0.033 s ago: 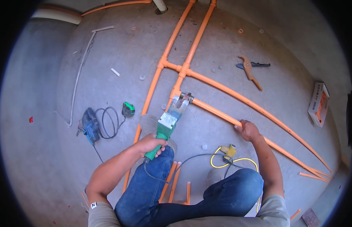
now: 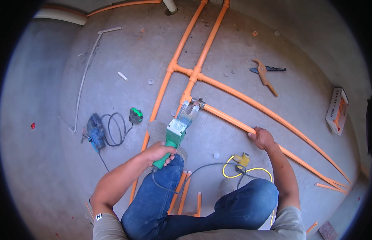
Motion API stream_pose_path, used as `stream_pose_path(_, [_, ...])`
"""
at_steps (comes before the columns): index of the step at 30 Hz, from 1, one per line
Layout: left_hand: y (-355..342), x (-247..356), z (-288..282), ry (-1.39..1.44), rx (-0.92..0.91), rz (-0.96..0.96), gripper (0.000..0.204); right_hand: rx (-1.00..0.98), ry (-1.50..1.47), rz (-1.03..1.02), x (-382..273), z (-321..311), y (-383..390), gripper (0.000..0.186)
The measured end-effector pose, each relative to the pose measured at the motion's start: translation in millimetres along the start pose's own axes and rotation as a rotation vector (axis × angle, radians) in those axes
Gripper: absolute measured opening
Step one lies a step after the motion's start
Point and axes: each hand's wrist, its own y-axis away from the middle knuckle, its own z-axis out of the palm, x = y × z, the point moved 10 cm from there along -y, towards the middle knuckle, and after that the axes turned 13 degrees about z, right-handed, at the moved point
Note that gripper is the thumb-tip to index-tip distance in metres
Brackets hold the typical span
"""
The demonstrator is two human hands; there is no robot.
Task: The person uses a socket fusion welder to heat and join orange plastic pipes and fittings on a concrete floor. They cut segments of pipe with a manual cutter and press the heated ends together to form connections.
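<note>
My left hand [image 2: 162, 153] is wrapped around the green handle of a pipe welding iron [image 2: 176, 130], above my bent knee. Its metal plate points away from me, and the round heating sockets [image 2: 198, 103] at its tip sit between an orange fitting [image 2: 186, 98] and the end of an orange pipe [image 2: 230, 119]. How deep the pipe end goes into the socket is hidden. To the right, my right hand [image 2: 262, 138] is closed around that same pipe, which slants down toward the far right. The iron's dark cord hangs from its handle.
Joined orange pipes [image 2: 204, 54] run across the concrete floor. At left lie a blue power tool [image 2: 95, 130] and a green-black tape measure [image 2: 135, 115]. Pipe cutters [image 2: 262, 73] rest at upper right, near a box [image 2: 337, 111]. A yellow plug connector [image 2: 242, 159] and cable lie before my knee.
</note>
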Motion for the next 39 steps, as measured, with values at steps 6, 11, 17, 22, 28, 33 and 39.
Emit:
stream_pose_path(6, [-1, -5, 12, 0.100, 0.002, 0.018, 0.016, 0.015, -0.003, 0.002, -1, -1, 0, 0.054])
stream_pose_path(11, [-3, -10, 4, 0.096, -0.041, 0.004, 0.017, 0.031, -0.005, -0.034, -1, 1, -3, 0.055])
stream_pose_path(17, [-6, -14, -11, 0.177, -0.086, -0.004, 0.018, 0.056, -0.015, -0.028, 4, -1, -1, 0.057])
stream_pose_path(22, [-8, -18, -16, 0.201, -0.083, -0.010, 0.017, -0.050, -0.016, -0.025, -3, -1, 0, 0.062])
stream_pose_path(28, [-7, -13, -20, 0.175, -0.079, -0.017, 0.015, -0.071, -0.006, -0.046, -2, -1, -3, 0.064])
stream_pose_path(33, [-6, -10, -20, 0.133, -0.058, -0.021, 0.016, -0.081, 0.002, -0.062, 0, 2, -7, 0.066])
stream_pose_path(39, [-5, -16, -23, 0.134, -0.057, -0.027, 0.019, -0.133, 0.007, -0.039, -5, 0, -9, 0.068])
